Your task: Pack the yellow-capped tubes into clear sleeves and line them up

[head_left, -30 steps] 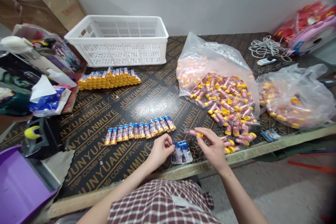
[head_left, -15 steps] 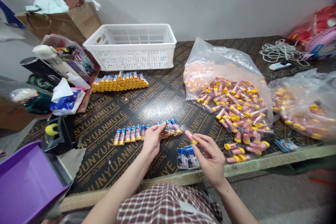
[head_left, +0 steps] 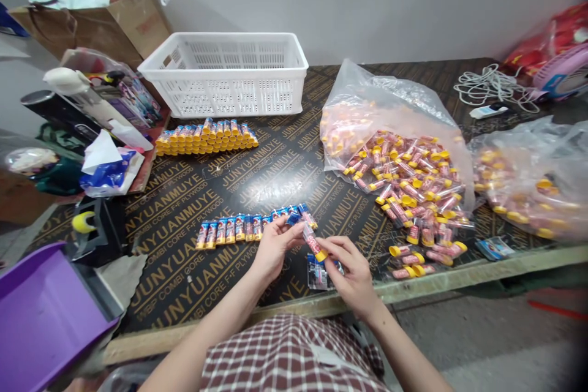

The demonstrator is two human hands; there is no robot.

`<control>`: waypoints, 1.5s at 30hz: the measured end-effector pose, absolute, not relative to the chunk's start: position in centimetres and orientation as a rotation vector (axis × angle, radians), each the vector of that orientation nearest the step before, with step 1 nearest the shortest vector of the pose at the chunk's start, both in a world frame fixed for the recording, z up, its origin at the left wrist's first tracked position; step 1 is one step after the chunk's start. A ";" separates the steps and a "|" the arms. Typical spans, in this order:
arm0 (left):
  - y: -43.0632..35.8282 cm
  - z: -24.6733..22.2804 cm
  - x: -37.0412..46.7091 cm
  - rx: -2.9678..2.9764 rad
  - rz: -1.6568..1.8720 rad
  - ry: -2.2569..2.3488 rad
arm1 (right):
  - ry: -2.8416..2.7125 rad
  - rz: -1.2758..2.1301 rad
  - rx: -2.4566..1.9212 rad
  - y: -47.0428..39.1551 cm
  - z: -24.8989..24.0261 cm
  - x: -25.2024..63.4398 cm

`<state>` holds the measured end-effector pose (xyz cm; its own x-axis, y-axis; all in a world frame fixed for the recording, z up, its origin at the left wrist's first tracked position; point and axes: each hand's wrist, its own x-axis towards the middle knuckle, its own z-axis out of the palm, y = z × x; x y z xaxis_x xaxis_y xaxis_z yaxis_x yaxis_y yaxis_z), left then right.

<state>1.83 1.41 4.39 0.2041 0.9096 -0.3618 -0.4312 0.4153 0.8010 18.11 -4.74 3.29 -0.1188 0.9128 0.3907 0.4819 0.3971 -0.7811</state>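
My right hand (head_left: pixel 351 272) pinches a small clear tube (head_left: pixel 314 245) with a pink-and-white label by its yellow-capped lower end. The tube tilts up and left. At its upper end my left hand (head_left: pixel 274 248) is closed on a small blue-topped packet (head_left: pixel 293 218), mostly hidden by the fingers. Whether the packet is inside the tube's mouth, I cannot tell. Behind the hands runs a row of blue-and-yellow tubes (head_left: pixel 229 229). More clear packets with blue tops (head_left: pixel 316 274) lie beneath my right hand.
Loose yellow-capped tubes (head_left: pixel 413 187) spill from a clear plastic bag (head_left: pixel 353 82) at right; another filled bag (head_left: pixel 528 177) lies beyond. A white basket (head_left: pixel 225 89) stands behind stacked blue-and-yellow tubes (head_left: pixel 206 138). A tape dispenser (head_left: pixel 98 229) and purple dustpan (head_left: pixel 46 312) are at left.
My right hand has moved left, bringing the tube up against the fingers of my left hand. The packet, spread out before, now shows only its blue part. The view has shifted slightly.
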 end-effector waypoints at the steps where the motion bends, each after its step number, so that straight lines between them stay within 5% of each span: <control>1: 1.2 4.5 1.8 0.620 0.978 0.935 | -1.757 0.571 -1.237 -4.6 3.1 18.2; 9: -0.3 4.5 2.0 0.689 0.688 0.845 | -1.926 0.683 -1.099 -3.6 3.6 18.7; 36: -0.8 4.2 1.3 0.708 0.690 0.969 | -1.864 0.898 -0.994 -3.6 3.1 17.5; 41: 2.6 3.3 -2.0 1.089 0.883 1.488 | -1.869 0.409 -1.532 -1.3 1.9 22.8; 45: 4.5 2.5 -4.5 1.610 0.691 1.879 | -1.599 -0.032 -1.962 0.3 0.3 29.9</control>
<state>-4.46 4.54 2.50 -0.1175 0.9894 -0.0858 0.6979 0.1437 0.7017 29.87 0.31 0.26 0.2740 0.8836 0.3798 0.8979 -0.0936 -0.4301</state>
